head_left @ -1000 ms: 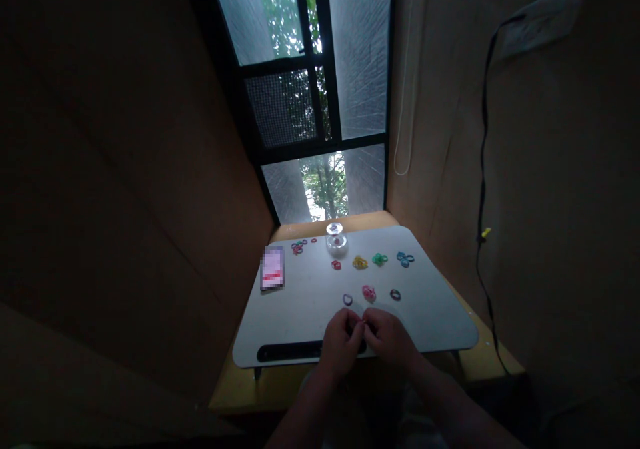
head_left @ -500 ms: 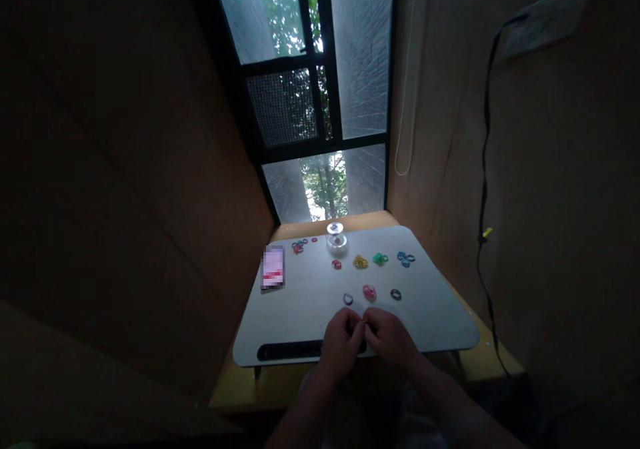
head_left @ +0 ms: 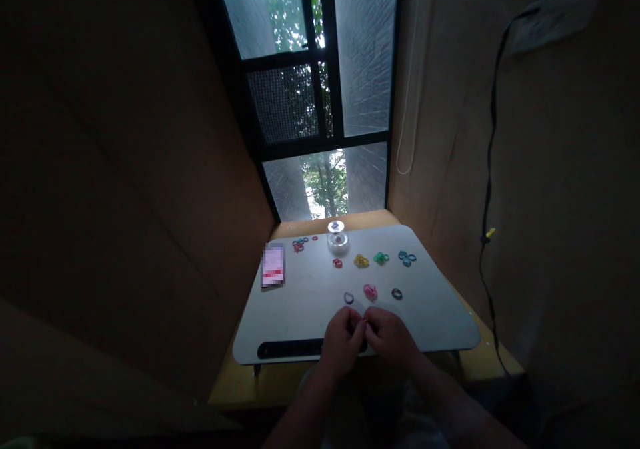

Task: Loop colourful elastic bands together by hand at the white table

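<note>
My left hand (head_left: 344,339) and my right hand (head_left: 389,335) meet at the fingertips over the near edge of a white lap table (head_left: 295,309). Both are closed in a pinch. A tiny orange-tinted spot shows between the fingertips, too small to name. Just beyond them lie a purple loop (head_left: 349,297), a pink bunch of loops (head_left: 370,292) and a dark loop (head_left: 397,293), all looking like small elastic bands. Farther back, similar bands are grouped by colour: red (head_left: 337,263), yellow (head_left: 361,261), green (head_left: 381,258) and blue (head_left: 407,258).
A round clear container (head_left: 338,241) stands at the back with a shiny round piece (head_left: 336,227) behind it. Mixed bands (head_left: 299,244) lie at back left, near a blurred phone-like object (head_left: 273,265). A black slot (head_left: 290,349) runs along the front edge. A cable (head_left: 493,135) hangs at right.
The view has shifted very slightly. Both hands keep the same pinch in nearly the same place, and the bands on the table have not moved.
</note>
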A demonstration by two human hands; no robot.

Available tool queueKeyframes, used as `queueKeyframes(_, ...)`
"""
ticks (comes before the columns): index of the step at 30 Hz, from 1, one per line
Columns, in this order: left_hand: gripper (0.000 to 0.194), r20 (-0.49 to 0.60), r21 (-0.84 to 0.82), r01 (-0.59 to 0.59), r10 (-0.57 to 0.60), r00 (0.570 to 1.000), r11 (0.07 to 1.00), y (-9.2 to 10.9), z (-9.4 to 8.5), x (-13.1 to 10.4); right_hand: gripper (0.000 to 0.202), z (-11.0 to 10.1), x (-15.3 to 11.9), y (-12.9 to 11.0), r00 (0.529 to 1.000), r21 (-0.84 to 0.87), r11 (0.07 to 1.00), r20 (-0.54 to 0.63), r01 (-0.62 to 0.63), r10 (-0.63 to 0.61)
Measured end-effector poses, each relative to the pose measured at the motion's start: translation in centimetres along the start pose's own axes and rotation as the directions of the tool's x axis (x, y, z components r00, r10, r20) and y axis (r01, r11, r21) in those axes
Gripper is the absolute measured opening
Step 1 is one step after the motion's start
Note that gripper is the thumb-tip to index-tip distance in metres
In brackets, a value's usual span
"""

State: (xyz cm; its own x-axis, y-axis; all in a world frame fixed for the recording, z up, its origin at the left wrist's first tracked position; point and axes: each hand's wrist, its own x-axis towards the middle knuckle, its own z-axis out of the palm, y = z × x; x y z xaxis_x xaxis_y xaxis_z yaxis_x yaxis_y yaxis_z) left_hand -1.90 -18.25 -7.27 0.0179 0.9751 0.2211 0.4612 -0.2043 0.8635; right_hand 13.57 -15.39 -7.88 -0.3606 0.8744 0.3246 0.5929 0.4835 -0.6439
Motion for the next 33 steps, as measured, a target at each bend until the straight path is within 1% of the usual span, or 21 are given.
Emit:
queueKeyframes(13, 0.011, -0.008, -0.021, -0.005, 0.005, 1.0, 1.0, -0.15, 0.12, 0.02, 0.014, -0.07, 0.12, -0.08, 1.0, -0.009, 1.0, 0.011, 0.015, -0.015)
queueKeyframes(23, 0.011, -0.011, -0.006, 0.004, -0.004, 1.0, 1.0, 0.18, -0.04, 0.05, 0.013, -0.06, 0.14, -0.1, 1.0, -0.02, 1.0, 0.006, 0.015, -0.015)
queueKeyframes(28, 0.011, -0.022, 0.0, -0.012, 0.012, 1.0, 1.0, 0.13, 0.06, 0.07, 0.014, -0.17, 0.15, -0.14, 1.0, -0.016, 1.0, 0.014, 0.008, -0.008)
queueKeyframes(33, 0.011, -0.02, 0.014, 0.003, -0.003, 1.0, 1.0, 0.12, 0.14, 0.1, 0.014, -0.15, 0.12, -0.08, 1.0, -0.015, 1.0, 0.014, 0.006, -0.006)
